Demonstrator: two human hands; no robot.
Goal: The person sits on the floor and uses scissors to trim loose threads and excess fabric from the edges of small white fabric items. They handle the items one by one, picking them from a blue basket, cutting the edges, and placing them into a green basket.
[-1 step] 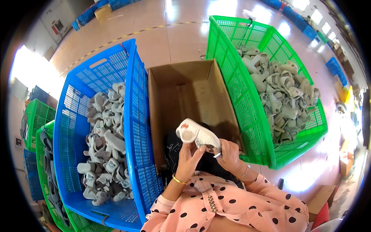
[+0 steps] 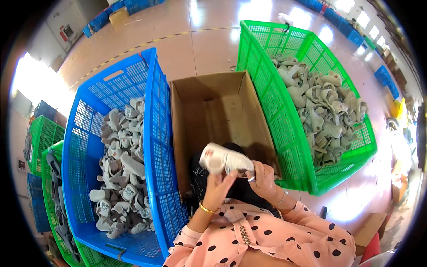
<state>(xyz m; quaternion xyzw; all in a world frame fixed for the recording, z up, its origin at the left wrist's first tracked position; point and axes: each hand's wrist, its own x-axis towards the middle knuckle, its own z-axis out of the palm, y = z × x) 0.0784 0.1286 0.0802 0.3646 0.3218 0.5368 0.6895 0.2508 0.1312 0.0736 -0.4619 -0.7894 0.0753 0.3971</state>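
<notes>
A cream slip-on shoe [image 2: 224, 159] with a small reddish mark on its upper is held above my lap, over the near end of the cardboard box. Its opening faces mostly away from view. My left hand [image 2: 219, 187], with a gold bangle at the wrist, grips the shoe from below. At the shoe's right end, my right hand [image 2: 264, 180] is closed with its fingers pressed together. A small pale, flat tip [image 2: 251, 179] sticks out of it beside the shoe; what kind of thing it is cannot be made out.
The cardboard box [image 2: 222, 76] stands open in front of me. To its left is a blue crate [image 2: 155, 133], to its right a green crate [image 2: 278, 115], both holding many greyish shoes. Another green crate [image 2: 52, 200] with dark grey shoes stands far left.
The shoe has tipped, so its opening and brown inside show less now. Its left end sits slightly lower. Both hands stay at the shoe.
</notes>
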